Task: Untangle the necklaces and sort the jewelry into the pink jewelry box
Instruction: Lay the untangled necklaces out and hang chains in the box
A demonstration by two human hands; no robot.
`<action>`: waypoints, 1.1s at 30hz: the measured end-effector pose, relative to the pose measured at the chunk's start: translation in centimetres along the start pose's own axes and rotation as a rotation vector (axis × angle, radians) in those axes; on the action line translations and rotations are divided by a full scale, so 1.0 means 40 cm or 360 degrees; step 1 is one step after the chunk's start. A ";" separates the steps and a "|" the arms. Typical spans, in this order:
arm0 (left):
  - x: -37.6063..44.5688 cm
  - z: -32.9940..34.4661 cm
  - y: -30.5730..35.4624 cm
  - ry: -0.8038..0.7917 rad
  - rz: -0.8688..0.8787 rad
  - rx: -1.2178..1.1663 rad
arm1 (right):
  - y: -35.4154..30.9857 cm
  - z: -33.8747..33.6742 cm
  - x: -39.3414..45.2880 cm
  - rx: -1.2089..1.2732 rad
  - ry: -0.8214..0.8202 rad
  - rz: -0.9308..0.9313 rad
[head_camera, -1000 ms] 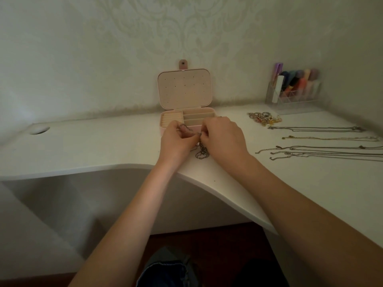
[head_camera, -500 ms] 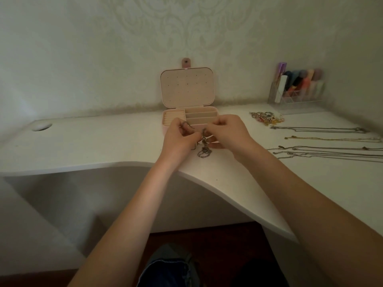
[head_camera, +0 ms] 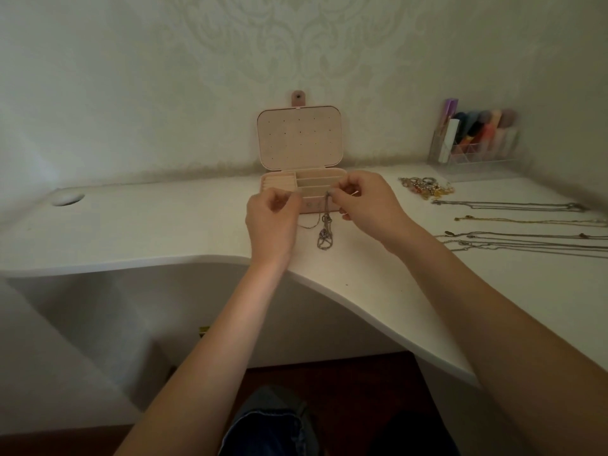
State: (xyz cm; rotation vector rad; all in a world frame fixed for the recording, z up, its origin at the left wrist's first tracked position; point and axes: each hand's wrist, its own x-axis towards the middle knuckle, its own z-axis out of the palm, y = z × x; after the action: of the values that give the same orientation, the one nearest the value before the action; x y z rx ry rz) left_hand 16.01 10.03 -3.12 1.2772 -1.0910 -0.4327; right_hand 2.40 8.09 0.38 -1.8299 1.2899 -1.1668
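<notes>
Above desk, R hand [head_camera: 368, 205] pinches necklace [head_camera: 325, 232].

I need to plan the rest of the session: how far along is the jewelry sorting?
Done: several chains lie straightened on the desk. In hand: the right hand pinches a tangled necklace hanging down; the left hand seems to hold its other strand. Left: the trinket pile, and the box compartments look empty.

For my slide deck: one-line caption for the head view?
Both hands, left hand and right hand, pinch a tangled chain before the open pink jewelry box; straightened necklaces lie right.
</notes>
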 end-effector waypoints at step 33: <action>-0.010 0.006 0.009 -0.0255 0.0182 0.0182 | 0.020 0.018 0.001 -0.0534 0.0075 -0.0502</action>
State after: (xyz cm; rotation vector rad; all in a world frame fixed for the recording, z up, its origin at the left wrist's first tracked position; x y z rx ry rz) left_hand 15.52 10.32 -2.98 1.2890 -1.3335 -0.3962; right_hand 2.75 7.77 -0.58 -2.3299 1.3185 -1.2158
